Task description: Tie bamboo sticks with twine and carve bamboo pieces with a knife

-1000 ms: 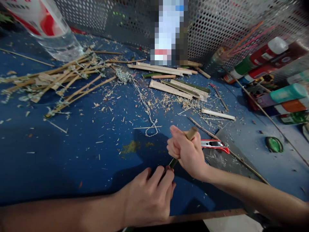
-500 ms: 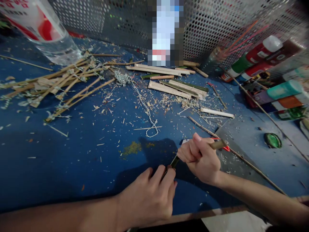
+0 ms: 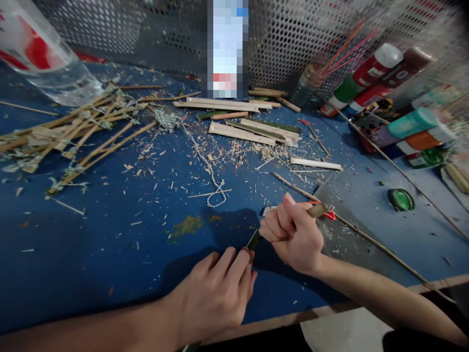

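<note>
My left hand [image 3: 220, 288] is closed over a dark green bamboo strip [image 3: 252, 240], near the table's front edge. One end of the strip pokes out below the palm; the other runs up to my right hand [image 3: 292, 234]. That hand is a fist with the thumb raised, wrapped round a brownish stick-like piece [image 3: 318, 210] whose blunt end sticks out to the right. Its lower part is hidden in the fist, so I cannot tell whether it is a tool handle. Just behind the fist lies a partly covered red and white object [image 3: 330, 215].
Split bamboo pieces [image 3: 242, 133] and shavings lie at mid-table. Tied sticks [image 3: 91, 127] and white string [image 3: 216, 198] are to the left, near a water bottle [image 3: 66, 73]. Paint bottles [image 3: 414, 122], a green paint lid [image 3: 401, 199] and a long thin stick [image 3: 381, 247] are right.
The whole view has shifted, so the table things appear further left. Both hands keep nearly the same pose, and slightly more of the green strip shows between them.
</note>
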`<state>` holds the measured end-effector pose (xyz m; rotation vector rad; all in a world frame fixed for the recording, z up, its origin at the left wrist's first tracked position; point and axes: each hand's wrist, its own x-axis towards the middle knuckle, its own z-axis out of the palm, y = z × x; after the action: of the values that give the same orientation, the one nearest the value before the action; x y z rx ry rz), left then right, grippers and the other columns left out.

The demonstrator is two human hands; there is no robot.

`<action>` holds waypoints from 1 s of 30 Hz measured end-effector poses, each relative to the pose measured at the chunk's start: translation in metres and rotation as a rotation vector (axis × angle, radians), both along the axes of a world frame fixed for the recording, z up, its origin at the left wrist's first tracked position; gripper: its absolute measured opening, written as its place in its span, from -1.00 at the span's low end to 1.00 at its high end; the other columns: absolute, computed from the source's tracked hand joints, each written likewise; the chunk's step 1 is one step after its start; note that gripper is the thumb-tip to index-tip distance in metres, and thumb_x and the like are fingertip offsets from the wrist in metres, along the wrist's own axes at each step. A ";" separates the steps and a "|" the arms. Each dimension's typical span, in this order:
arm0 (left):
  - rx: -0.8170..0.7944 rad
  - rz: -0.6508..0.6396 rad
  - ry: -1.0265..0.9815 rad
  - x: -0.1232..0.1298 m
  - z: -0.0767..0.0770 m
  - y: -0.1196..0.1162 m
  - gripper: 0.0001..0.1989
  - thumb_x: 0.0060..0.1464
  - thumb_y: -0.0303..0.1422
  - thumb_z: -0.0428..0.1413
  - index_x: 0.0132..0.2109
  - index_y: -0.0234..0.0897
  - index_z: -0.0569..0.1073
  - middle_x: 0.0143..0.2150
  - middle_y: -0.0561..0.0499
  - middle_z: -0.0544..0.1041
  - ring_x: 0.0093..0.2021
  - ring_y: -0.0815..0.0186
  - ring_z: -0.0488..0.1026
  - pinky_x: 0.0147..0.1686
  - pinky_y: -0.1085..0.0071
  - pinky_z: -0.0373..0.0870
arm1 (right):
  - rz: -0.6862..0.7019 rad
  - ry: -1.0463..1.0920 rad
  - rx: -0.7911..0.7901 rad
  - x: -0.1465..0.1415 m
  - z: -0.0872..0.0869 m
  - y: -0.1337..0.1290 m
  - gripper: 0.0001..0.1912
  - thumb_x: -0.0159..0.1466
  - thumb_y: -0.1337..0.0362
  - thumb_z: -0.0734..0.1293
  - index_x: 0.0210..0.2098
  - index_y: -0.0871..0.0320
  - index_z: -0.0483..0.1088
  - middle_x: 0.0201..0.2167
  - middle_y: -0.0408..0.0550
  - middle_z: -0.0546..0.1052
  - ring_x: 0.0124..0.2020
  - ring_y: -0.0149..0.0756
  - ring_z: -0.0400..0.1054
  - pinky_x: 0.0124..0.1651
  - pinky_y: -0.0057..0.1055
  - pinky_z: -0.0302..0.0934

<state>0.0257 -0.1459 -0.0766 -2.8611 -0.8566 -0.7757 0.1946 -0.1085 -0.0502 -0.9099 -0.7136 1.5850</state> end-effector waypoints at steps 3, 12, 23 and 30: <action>-0.011 0.003 0.002 0.001 0.002 0.001 -0.79 0.18 -0.41 0.10 -0.17 -0.39 0.62 -0.34 0.01 0.56 -0.42 0.32 0.48 -0.59 0.35 0.33 | -0.015 0.028 -0.005 -0.002 -0.007 -0.001 -0.29 0.30 0.00 0.36 -0.74 0.15 -0.10 -0.80 -0.34 -0.14 -0.75 -0.55 -0.31 -0.66 -0.47 -0.31; -0.045 -0.003 0.012 0.002 0.006 0.003 -0.80 0.20 -0.43 0.09 -0.18 -0.39 0.60 -0.40 0.02 0.54 -0.44 0.32 0.48 -0.58 0.35 0.30 | -0.018 -0.018 0.076 -0.002 -0.004 -0.002 -0.28 0.30 -0.03 0.35 -0.75 0.16 -0.09 -0.81 -0.33 -0.12 -0.75 -0.56 -0.30 -0.64 -0.47 -0.32; -0.057 -0.010 0.013 0.001 0.003 0.002 -0.80 0.17 -0.41 0.13 -0.13 -0.42 0.59 -0.34 0.01 0.56 -0.42 0.30 0.49 -0.55 0.34 0.32 | -0.011 -0.104 0.161 0.002 -0.008 -0.011 -0.30 0.33 0.01 0.32 -0.74 0.14 -0.10 -0.80 -0.31 -0.11 -0.75 -0.53 -0.23 -0.61 -0.43 -0.28; -0.072 -0.013 0.009 0.001 0.004 0.003 -0.82 0.17 -0.43 0.13 -0.16 -0.40 0.59 -0.39 0.04 0.53 -0.43 0.32 0.49 -0.57 0.34 0.29 | -0.013 -0.027 0.014 0.000 -0.003 -0.003 -0.27 0.24 -0.02 0.38 -0.76 0.14 -0.13 -0.82 -0.33 -0.14 -0.76 -0.54 -0.30 -0.64 -0.44 -0.33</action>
<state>0.0264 -0.1427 -0.0722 -2.9333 -0.8830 -0.7473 0.1945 -0.1116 -0.0535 -0.9249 -0.7354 1.5570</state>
